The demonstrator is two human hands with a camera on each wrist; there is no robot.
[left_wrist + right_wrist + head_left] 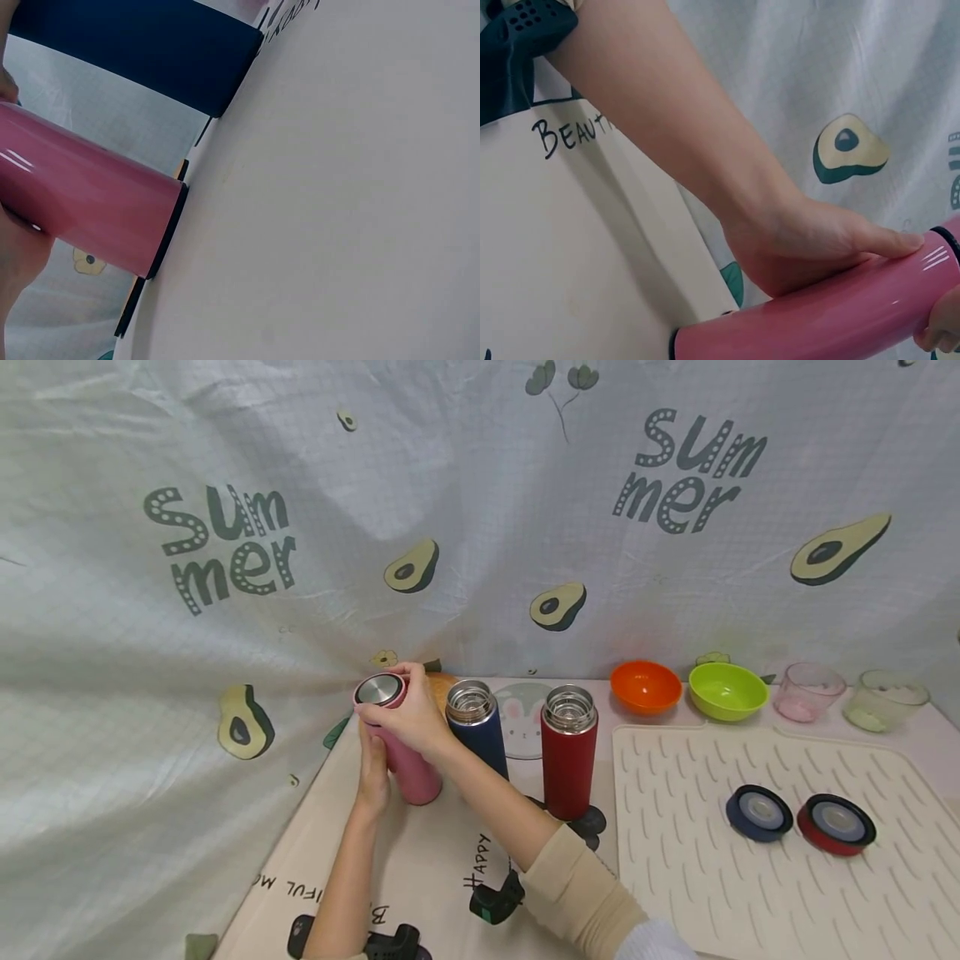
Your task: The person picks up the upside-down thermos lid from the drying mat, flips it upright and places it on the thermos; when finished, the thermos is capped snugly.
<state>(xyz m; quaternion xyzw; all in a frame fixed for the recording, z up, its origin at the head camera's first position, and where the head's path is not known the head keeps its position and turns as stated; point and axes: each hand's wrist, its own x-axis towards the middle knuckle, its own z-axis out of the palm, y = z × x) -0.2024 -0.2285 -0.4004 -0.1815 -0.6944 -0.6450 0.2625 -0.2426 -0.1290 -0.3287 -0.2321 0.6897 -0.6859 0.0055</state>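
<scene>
A pink thermos flask (417,774) stands at the table's left, its lid (380,690) topped by a steel disc. My left hand (373,772) grips the body from the left; its thumb lies along the pink wall in the right wrist view. Around the lid, my right hand (415,714) curls its fingers and thumb from the right. The pink base (166,232) rests on the table in the left wrist view. To the right stand a blue flask (480,739) and a red flask (568,764), both upright and lidless, steel necks showing.
On a cream ribbed mat (675,893) lie a blue lid (759,813) and a red lid (836,824). Behind it are an orange bowl (646,687), a green bowl (727,691), a pink glass (809,692) and a greenish glass (885,700). A printed curtain (480,510) hangs behind.
</scene>
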